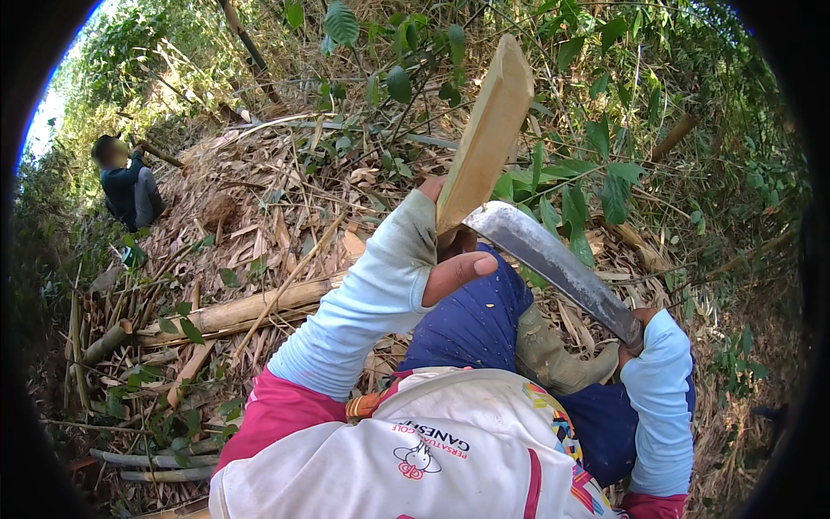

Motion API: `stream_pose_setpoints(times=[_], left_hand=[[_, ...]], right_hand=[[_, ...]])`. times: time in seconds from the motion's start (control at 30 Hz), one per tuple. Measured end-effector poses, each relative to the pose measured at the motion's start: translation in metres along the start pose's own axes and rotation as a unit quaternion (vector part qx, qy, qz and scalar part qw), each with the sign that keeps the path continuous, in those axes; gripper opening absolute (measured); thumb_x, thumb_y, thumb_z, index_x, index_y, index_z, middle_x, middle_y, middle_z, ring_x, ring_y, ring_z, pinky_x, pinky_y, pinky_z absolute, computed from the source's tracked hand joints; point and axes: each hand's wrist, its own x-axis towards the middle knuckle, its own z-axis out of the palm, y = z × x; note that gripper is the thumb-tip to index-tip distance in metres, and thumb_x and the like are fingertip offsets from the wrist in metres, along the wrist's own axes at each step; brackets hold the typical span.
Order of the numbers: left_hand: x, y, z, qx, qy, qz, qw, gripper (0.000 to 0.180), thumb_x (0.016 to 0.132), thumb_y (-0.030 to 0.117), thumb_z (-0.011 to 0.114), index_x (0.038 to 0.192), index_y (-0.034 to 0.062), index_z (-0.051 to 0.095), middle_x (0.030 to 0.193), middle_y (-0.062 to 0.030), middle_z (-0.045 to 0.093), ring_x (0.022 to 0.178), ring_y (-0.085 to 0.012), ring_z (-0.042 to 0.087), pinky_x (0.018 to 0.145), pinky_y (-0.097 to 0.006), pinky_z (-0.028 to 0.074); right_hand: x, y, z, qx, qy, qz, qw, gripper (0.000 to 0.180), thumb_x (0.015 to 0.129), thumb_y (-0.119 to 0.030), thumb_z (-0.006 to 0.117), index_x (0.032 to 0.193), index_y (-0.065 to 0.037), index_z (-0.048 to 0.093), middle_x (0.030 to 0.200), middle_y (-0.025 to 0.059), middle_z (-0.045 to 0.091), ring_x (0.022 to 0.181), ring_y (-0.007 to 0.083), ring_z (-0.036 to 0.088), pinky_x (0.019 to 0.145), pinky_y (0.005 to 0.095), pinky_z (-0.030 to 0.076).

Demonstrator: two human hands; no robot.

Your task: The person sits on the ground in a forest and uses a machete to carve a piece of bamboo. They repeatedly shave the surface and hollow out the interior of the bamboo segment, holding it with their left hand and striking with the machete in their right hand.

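My left hand (456,272) grips a pale, flat-faced piece of cut wood (486,130), with the thumb sticking out to the right. The wood slants up and to the right, and its upper end is cut to a blunt point. In my right hand (635,331) is the handle of a machete (566,270), the fingers wrapped round it. Its dark, worn blade runs up and left, and the broad tip lies by the wood's lower end, just above my left hand. Whether blade and wood touch I cannot tell. Pale blue sleeves cover both forearms.
My bent legs in blue trousers (467,324) and a muddy boot (553,355) are below the blade. A bamboo pole (246,311) lies to the left on dry leaves. Leafy stems (575,203) rise close behind the machete. Another person (134,186) sits far left on the slope.
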Motion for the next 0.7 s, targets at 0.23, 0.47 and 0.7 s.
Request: stream_pose_setpoints(times=[0.23, 0.47, 0.7], left_hand=[[0.002, -0.009, 0.001, 0.023, 0.036, 0.044, 0.998, 0.092, 0.075, 0.034, 0.088, 0.141, 0.0027, 0.033, 0.093, 0.0003, 0.052, 0.076, -0.0058, 0.046, 0.065, -0.022, 0.041], [0.002, -0.01, 0.007, 0.001, 0.023, 0.035, 0.999, 0.105, 0.071, 0.038, 0.09, 0.146, 0.0028, 0.025, 0.098, -0.0005, 0.053, 0.075, -0.006, 0.045, 0.065, -0.022, 0.04], [0.003, -0.006, 0.014, -0.111, 0.002, 0.052, 0.992, 0.102, 0.075, 0.031, 0.087, 0.148, 0.002, 0.022, 0.114, -0.0036, 0.054, 0.099, -0.0101, 0.052, 0.081, -0.024, 0.044]], right_hand=[[-0.002, -0.014, 0.001, 0.033, -0.023, 0.022, 0.999, 0.031, 0.07, 0.001, 0.072, 0.099, -0.003, 0.063, 0.078, 0.0097, 0.066, 0.069, 0.0187, 0.065, 0.065, 0.03, 0.052], [-0.003, -0.016, 0.005, 0.079, -0.063, 0.037, 0.994, 0.025, 0.071, 0.001, 0.07, 0.095, -0.004, 0.063, 0.074, 0.0084, 0.064, 0.064, 0.018, 0.062, 0.063, 0.0298, 0.05], [-0.003, -0.012, 0.003, 0.031, -0.051, -0.017, 0.998, 0.036, 0.067, 0.001, 0.075, 0.101, -0.003, 0.065, 0.075, 0.0086, 0.069, 0.064, 0.0154, 0.068, 0.06, 0.0282, 0.053]])
